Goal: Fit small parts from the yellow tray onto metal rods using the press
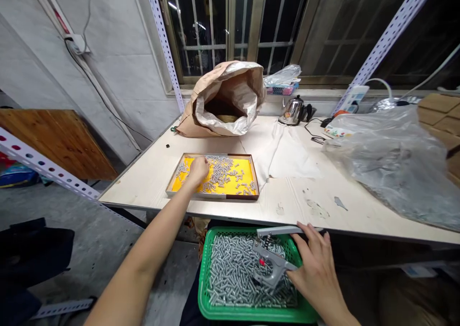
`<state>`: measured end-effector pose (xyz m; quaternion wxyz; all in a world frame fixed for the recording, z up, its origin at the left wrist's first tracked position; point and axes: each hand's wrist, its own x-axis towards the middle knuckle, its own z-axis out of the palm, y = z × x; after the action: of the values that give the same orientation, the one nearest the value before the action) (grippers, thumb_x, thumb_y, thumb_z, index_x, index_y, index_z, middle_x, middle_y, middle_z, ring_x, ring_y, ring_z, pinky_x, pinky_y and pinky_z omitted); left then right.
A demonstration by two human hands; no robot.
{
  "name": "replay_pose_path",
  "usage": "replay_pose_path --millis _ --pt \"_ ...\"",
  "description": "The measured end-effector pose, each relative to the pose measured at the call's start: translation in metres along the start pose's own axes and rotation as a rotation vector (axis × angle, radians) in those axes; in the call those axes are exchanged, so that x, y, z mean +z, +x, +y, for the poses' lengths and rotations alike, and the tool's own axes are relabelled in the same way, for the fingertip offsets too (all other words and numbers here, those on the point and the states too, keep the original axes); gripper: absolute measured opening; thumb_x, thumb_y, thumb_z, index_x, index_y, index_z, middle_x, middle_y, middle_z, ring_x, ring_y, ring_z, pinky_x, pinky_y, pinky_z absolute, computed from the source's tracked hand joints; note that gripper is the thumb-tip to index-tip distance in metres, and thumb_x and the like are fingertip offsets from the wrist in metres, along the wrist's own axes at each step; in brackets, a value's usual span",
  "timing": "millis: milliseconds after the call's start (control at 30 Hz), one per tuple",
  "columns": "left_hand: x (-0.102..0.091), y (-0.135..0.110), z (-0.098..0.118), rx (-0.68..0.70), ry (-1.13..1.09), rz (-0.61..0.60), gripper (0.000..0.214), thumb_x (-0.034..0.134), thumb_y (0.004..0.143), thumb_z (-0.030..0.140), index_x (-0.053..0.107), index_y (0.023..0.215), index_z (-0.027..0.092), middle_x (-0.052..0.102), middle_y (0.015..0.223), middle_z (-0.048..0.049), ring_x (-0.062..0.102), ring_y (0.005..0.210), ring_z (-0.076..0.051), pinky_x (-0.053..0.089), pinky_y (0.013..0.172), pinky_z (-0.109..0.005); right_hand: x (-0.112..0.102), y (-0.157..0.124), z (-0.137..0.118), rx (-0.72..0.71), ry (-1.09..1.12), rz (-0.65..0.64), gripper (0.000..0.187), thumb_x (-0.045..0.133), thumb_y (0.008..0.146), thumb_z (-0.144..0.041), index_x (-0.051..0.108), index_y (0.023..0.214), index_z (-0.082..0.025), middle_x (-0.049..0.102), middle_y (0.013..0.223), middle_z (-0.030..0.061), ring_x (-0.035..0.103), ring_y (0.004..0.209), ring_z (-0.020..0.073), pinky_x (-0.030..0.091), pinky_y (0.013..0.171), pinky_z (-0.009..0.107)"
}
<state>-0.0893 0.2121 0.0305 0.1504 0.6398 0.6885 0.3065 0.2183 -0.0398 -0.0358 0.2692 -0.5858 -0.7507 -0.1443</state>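
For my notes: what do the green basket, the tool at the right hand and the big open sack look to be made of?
Green basket: probably plastic, slightly glossy, with a smooth rim and perforated walls.
Tool at the right hand: likely metal, silvery-grey with a dull sheen.
Open sack: apparently brown paper, matte and creased; its whitish, wrinkled lining could be plastic or paper.

A person's left hand point(199, 169) is bare, and so is the left arm point(154, 249) — uncovered past the elbow to the lower edge of view. The right hand point(316, 266) is bare too, with slender fingers and an uncovered wrist. Dark trousers point(189, 307) — navy or nearly black — show as a narrow strip; their details are lost in shadow.
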Motion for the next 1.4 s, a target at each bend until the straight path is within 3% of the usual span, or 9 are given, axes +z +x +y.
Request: replay_pose_path --millis 167,400,500,633,700,767,867,1167,1400 --pt "-0.013 -0.014 -0.009 0.002 -0.013 0.167 0.015 0.051 0.077 0.019 0.065 0.078 0.015 0.069 0.085 -0.0103 0.063 0.084 -0.023 0.045 0.078 -0.031 0.000 0.021 -0.005 0.020 0.023 -0.032 0.045 0.055 0.069 -0.024 0.052 0.113 -0.015 0.046 0.132 0.0165 0.036 0.129 0.0341 0.024 0.109 0.061" --pt "-0.024 -0.013 -0.010 -0.078 -0.147 0.223 0.011 0.051 0.073 0.019 0.061 0.073 0.014 0.067 0.075 -0.0075 0.061 0.070 -0.018 0.046 0.067 -0.029 0.003 0.037 -0.012 0.007 0.036 -0.049 0.046 0.058 0.071 -0.025 0.051 0.115 -0.013 0.046 0.131 0.0168 0.034 0.130 0.0331 0.022 0.111 0.059" --pt "-0.027 -0.045 0.010 -0.049 -0.317 0.054 0.011 0.054 0.074 0.024 0.060 0.073 0.015 0.066 0.072 -0.0058 0.060 0.067 -0.015 0.046 0.065 -0.027 0.002 0.041 -0.013 0.043 0.023 -0.012 0.044 0.057 0.075 -0.029 0.052 0.115 -0.012 0.045 0.132 0.0179 0.033 0.131 0.0333 0.022 0.111 0.059" --pt "-0.018 -0.126 0.040 -0.062 -0.620 -0.517 0.018 0.064 0.069 0.034 0.061 0.070 0.016 0.065 0.067 -0.0028 0.057 0.063 -0.014 0.044 0.063 -0.027 -0.001 0.051 -0.014 0.090 0.011 0.028 0.041 0.053 0.078 -0.026 0.051 0.117 -0.012 0.043 0.135 0.0185 0.029 0.134 0.0333 0.022 0.110 0.061" --pt "-0.008 -0.164 0.048 -0.121 -0.646 -0.636 0.021 0.065 0.068 0.036 0.061 0.069 0.016 0.063 0.065 -0.0014 0.054 0.061 -0.014 0.041 0.062 -0.026 -0.001 0.055 -0.015 0.075 0.010 0.018 0.041 0.051 0.077 -0.021 0.051 0.116 -0.011 0.043 0.135 0.0187 0.029 0.134 0.0330 0.021 0.110 0.062" --pt "0.002 -0.189 0.051 -0.155 -0.641 -0.662 0.023 0.066 0.067 0.038 0.061 0.068 0.015 0.060 0.064 -0.0004 0.051 0.061 -0.013 0.038 0.062 -0.026 -0.001 0.056 -0.017 0.055 0.014 0.002 0.041 0.050 0.074 -0.016 0.052 0.115 -0.010 0.043 0.135 0.0188 0.029 0.135 0.0325 0.019 0.111 0.062" --pt "0.010 -0.204 0.049 -0.167 -0.602 -0.681 0.026 0.065 0.068 0.040 0.062 0.067 0.015 0.059 0.063 -0.0001 0.049 0.060 -0.014 0.035 0.061 -0.026 -0.001 0.054 -0.020 0.038 0.028 -0.021 0.043 0.049 0.071 -0.013 0.052 0.114 -0.010 0.043 0.137 0.0182 0.027 0.136 0.0313 0.016 0.112 0.060" --pt "0.004 -0.206 0.050 -0.036 -0.411 -0.775 0.021 0.060 0.072 0.036 0.063 0.072 0.015 0.061 0.070 -0.0018 0.050 0.066 -0.016 0.035 0.063 -0.026 0.001 0.043 -0.023 0.042 0.055 -0.043 0.048 0.049 0.070 -0.011 0.047 0.118 -0.009 0.038 0.141 0.0196 0.020 0.139 0.0317 0.014 0.113 0.061" --pt "0.001 -0.203 0.059 0.024 -0.310 -0.864 0.012 0.056 0.069 0.026 0.058 0.064 0.015 0.051 0.060 0.0023 0.042 0.059 -0.013 0.030 0.056 -0.024 0.001 0.036 -0.025 0.032 0.047 0.000 0.052 0.046 0.072 -0.012 0.040 0.123 -0.007 0.030 0.144 0.0231 0.011 0.142 0.0334 0.013 0.111 0.065"
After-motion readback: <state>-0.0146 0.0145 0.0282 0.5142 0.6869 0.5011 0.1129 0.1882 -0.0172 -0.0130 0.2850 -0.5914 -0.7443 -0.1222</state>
